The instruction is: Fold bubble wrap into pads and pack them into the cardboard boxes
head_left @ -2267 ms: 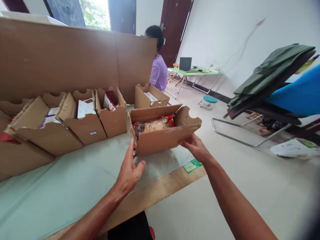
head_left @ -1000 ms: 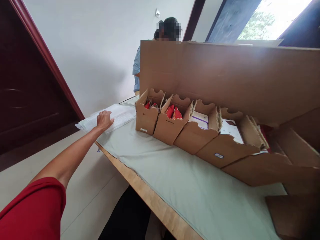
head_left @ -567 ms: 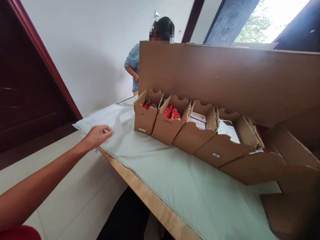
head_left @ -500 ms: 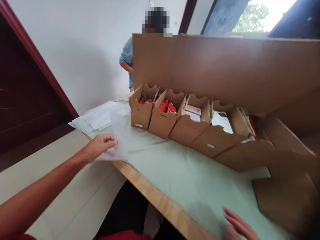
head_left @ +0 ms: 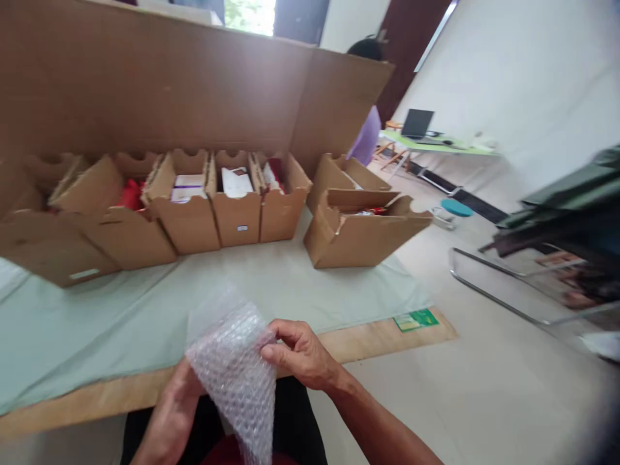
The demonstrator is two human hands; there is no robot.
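Both my hands hold a sheet of clear bubble wrap (head_left: 235, 371) close to my body, over the near edge of the table. My left hand (head_left: 173, 416) grips it from behind and is partly hidden by it. My right hand (head_left: 299, 353) pinches its right edge with curled fingers. Further out on the table stands an open cardboard box (head_left: 361, 229) with packets inside, apart from both hands.
A row of several open cardboard boxes (head_left: 194, 206) with goods stands along a tall cardboard sheet (head_left: 169, 84). The wooden table (head_left: 368, 339) has a pale green cloth (head_left: 121, 303). A person in purple (head_left: 365, 129) sits behind the cardboard. A folding frame (head_left: 557, 226) stands on the right.
My view has swung from the table's left end back to its right. My left hand pulled a bubble wrap sheet off the pile; now both hands hold it in front of me.
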